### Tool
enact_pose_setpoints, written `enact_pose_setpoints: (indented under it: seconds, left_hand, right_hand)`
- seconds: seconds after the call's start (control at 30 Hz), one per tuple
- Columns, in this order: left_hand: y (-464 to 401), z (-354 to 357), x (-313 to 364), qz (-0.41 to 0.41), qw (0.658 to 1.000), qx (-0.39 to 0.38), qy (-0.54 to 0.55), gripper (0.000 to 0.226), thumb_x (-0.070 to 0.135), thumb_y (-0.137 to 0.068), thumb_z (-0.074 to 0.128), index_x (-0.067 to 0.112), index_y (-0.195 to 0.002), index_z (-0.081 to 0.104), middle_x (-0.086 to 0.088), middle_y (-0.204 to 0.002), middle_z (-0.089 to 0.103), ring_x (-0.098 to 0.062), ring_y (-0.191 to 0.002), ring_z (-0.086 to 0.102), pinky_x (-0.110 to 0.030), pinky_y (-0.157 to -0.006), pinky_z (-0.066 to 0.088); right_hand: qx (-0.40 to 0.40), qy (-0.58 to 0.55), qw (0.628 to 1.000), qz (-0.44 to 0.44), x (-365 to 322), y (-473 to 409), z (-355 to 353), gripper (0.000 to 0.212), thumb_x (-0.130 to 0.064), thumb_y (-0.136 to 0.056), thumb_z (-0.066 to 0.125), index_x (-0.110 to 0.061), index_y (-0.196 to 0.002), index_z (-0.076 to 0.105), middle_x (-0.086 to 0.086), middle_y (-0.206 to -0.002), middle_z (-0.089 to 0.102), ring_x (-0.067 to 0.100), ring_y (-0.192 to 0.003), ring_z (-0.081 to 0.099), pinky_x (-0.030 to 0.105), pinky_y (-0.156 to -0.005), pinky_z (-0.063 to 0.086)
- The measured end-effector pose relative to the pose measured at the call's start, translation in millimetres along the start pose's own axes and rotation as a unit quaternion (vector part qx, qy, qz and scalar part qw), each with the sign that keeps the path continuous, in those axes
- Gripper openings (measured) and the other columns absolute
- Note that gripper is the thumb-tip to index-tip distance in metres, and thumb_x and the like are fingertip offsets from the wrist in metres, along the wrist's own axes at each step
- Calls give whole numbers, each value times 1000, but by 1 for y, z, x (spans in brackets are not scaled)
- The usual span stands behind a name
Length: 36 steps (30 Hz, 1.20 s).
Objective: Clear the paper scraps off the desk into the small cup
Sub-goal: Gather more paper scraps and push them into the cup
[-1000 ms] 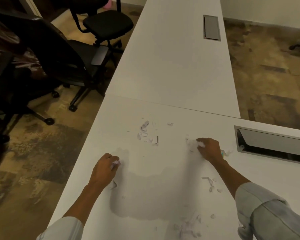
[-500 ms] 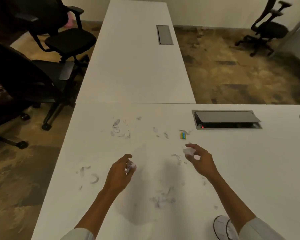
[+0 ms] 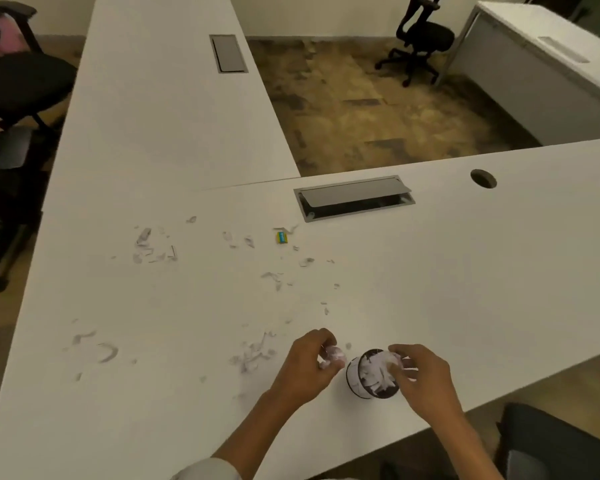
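The white L-shaped tabletop [image 3: 430, 271] fills most of the view. A grey cable hatch [image 3: 354, 197] with its flap raised is set into it near the far edge, and a round cable hole [image 3: 483, 178] lies to the right of the hatch.

Left hand [image 3: 307, 367]: forearm enters from the bottom centre and angles up to the right. The fingers are curled, and the grip is closed around a crumpled wad of paper [image 3: 334, 355], held just left of the cup rim.

Right hand [image 3: 421, 379]: forearm enters from the bottom right. The hand is positioned over the right side of the cup, back of the hand up, fingertips pinching white paper at the cup mouth.

The small cup [image 3: 369, 374] stands upright on the tabletop near the front edge, between the two hands. It is filled with white paper pieces.

Loose paper scraps [image 3: 253, 353] lie scattered across the tabletop to the left of and beyond the hands. A small yellow and green object [image 3: 282, 237] lies near the hatch; its type cannot be determined.
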<state>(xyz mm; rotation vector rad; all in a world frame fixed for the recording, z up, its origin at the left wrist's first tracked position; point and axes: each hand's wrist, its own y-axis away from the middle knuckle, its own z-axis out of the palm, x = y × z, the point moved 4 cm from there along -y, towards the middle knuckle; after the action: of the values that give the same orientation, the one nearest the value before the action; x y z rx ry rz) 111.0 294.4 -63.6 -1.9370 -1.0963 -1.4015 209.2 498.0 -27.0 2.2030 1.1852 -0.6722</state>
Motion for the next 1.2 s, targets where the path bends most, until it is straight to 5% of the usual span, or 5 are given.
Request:
enact_pose_setpoints:
  seconds: [0.4,0.57,0.7,0.9,1.2]
  left_hand:
    - [-5,53,18,29,994,-31,-100,24,37,-81,65,20,-88,50,4,-87,56,-10,-77,55,-29,-63,52]
    - [-8,65,18,59,982,-36,-174,24,35,-82,62,15,-95,56,0,-94,59,-10,-79,52,-10,-65,35]
    - [-10,80,23,78,963,-76,-247,29,32,-88,60,13,-109,58,-4,-108,63,-20,-95,58,-20,-79,39]
    - [-16,103,16,149,873,-123,-447,19,34,-61,84,21,-69,71,8,-71,70,-15,-81,60,-28,-71,49]
    - [-10,110,11,99,859,-150,-480,35,43,-95,42,24,-116,63,-10,-150,23,-34,-133,20,-54,-107,18]
  right_hand:
    - [22,281,959,4,23,5,44,15,-17,-75,77,-26,-64,73,-6,-58,51,9,-61,35,26,-60,34]
    - [18,139,990,16,27,12,4,13,-30,-85,67,-31,-97,72,-12,-90,65,7,-78,58,18,-69,46]
    - [68,77,994,42,40,29,-33,13,-22,-81,72,-30,-91,70,-19,-76,62,2,-66,58,5,-60,37]
    - [69,64,993,78,55,50,-42,21,-20,-79,75,-37,-87,67,-23,-74,61,3,-64,61,6,-62,41]
    - [71,44,995,59,40,59,-37,22,-20,-77,76,-36,-90,67,-32,-80,53,4,-64,61,6,-63,44]
